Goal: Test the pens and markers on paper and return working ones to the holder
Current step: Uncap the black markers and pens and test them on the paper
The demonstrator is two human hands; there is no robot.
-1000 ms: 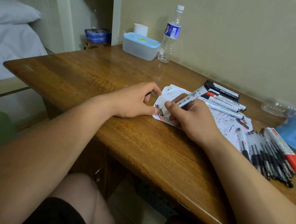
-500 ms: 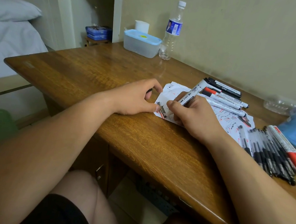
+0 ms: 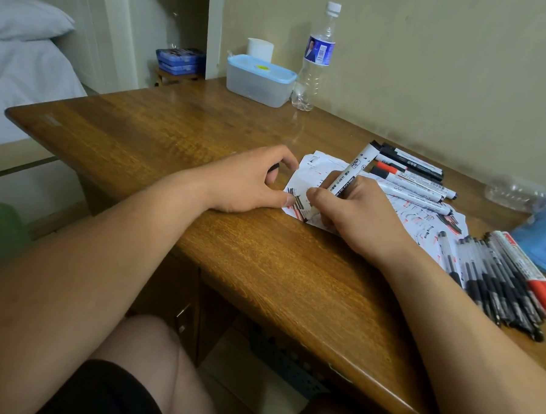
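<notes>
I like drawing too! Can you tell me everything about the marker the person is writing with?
The marker is a fat white plastic tube with black print along its side and a black back end. The right hand grips its lower part, so the tip is mostly hidden. It leans, tip down and toward the person, back end up toward the wall. Its tip meets the white paper lying on the wooden desk, next to black and red scribbles. The left hand holds the paper's edge.

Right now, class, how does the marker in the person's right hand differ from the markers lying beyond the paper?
The held marker is tilted, tip down on the paper, gripped by the right hand; the row of markers lies flat and untouched. The row markers wear black or red caps. All have white printed barrels.
</notes>
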